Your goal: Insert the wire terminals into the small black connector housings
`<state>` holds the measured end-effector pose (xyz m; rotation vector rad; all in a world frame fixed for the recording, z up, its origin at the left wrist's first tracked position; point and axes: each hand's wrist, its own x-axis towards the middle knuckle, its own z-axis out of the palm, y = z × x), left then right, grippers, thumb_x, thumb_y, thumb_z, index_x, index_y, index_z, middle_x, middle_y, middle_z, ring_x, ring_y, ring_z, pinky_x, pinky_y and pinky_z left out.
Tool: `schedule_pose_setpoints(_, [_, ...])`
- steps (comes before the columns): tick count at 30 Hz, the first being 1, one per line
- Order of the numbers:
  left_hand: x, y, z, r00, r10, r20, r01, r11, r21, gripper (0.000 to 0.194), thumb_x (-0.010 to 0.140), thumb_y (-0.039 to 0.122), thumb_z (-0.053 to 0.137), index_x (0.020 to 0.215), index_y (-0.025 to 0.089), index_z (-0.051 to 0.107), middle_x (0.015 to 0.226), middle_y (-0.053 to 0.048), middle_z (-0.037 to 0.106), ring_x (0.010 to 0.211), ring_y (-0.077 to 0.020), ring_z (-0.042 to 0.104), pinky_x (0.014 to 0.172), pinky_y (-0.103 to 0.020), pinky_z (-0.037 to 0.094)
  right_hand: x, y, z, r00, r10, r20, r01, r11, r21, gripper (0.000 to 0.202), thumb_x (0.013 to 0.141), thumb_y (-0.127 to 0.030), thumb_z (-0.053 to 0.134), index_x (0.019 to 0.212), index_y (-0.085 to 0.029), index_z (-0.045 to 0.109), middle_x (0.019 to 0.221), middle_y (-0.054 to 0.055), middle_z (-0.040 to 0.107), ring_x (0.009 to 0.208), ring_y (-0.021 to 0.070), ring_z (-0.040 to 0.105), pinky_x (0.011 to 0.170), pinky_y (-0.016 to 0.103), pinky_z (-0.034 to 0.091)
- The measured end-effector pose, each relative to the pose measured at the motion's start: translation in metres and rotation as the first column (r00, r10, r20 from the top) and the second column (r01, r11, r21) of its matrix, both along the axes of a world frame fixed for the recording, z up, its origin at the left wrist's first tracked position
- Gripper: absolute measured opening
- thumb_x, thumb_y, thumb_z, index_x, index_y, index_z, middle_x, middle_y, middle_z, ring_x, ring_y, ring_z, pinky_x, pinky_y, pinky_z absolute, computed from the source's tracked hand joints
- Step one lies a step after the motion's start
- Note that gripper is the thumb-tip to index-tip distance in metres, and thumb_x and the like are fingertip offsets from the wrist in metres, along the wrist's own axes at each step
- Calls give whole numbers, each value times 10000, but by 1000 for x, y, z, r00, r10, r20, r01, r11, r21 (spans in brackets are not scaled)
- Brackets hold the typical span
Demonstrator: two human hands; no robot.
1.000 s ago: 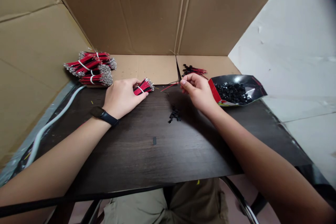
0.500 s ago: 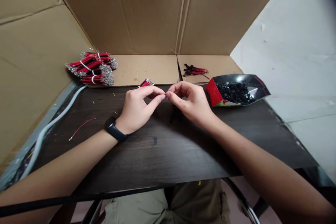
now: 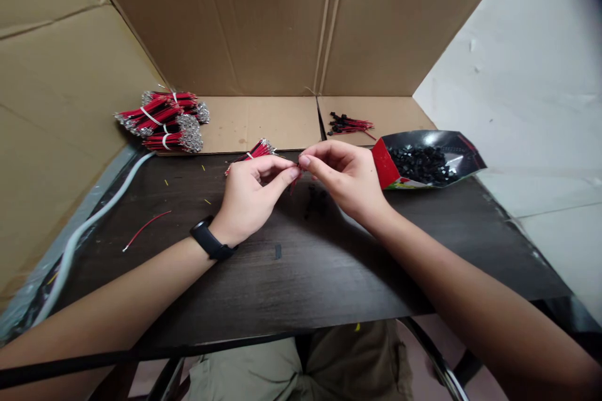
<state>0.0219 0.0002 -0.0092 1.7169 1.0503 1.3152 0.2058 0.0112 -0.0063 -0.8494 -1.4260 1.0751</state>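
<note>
My left hand (image 3: pixel 256 194), with a black watch on the wrist, pinches a thin red wire (image 3: pixel 294 185) near the middle of the table. Fingertip to fingertip with it, my right hand (image 3: pixel 345 178) is closed in a pinch on something small that I cannot make out. Behind my left hand lies a banded bundle of red and black wires (image 3: pixel 258 150). Small black pieces (image 3: pixel 316 200) lie on the dark table (image 3: pixel 277 294), partly under my right hand.
Banded wire bundles (image 3: pixel 164 122) are piled at the back left. Wires with black connectors (image 3: pixel 350 125) lie on cardboard behind my right hand. A box (image 3: pixel 383 163) of black parts stands right. One loose red wire (image 3: pixel 147 225) and a grey cable (image 3: pixel 84 225) are left.
The fingers of my right hand have shifted slightly, and red wire now shows below the fingertips. More of the bundle and of the small black pieces is visible.
</note>
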Motion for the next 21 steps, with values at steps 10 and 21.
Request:
schedule_pose_setpoints(10, [0, -2, 2, 1000, 17, -2, -17, 999, -41, 236, 928, 407, 846, 906, 173, 849, 861, -61, 821, 785, -191, 750, 780, -295, 633, 0, -2, -1, 997, 44, -61, -45, 999, -15, 244, 835, -389, 942, 881, -191, 809, 794, 1, 797, 711, 127, 743, 699, 252, 610])
schedule_pose_setpoints(21, [2, -5, 2, 997, 51, -63, -50, 999, 18, 82, 919, 230, 787, 916, 183, 855, 897, -33, 839, 793, -182, 765, 787, -282, 643, -2, -3, 2, 999, 32, -38, -35, 997, -75, 336, 818, -488, 930, 867, -189, 784, 795, 11, 778, 719, 133, 714, 707, 278, 597])
